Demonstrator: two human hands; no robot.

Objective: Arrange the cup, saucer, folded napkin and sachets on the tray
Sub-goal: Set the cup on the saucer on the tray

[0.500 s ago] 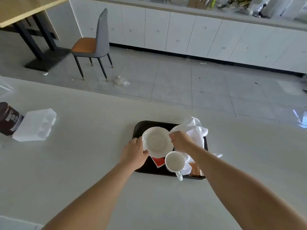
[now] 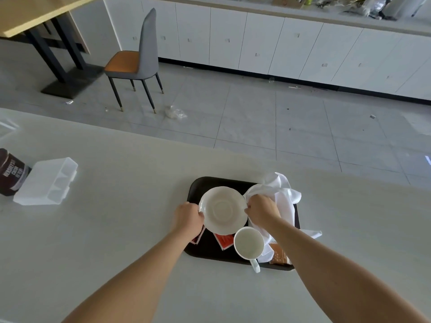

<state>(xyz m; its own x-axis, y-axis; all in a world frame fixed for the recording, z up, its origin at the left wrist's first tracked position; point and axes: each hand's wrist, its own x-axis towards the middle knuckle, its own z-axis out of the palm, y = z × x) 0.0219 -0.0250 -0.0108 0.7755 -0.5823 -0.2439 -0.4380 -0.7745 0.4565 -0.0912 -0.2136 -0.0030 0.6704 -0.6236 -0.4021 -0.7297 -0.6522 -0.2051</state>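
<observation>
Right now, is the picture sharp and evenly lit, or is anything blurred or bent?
Head view: soft, even daylight with faint shadows; the saucer and cup are slightly soft; wide-angle distortion bends the cabinets; glare washes out the floor at right.

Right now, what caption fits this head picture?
Both hands hold the saucer over the tray.

Brown cocoa tin (image 2: 10, 174), clear plastic box (image 2: 47, 183) beside it, grey chair (image 2: 137, 61).
</observation>
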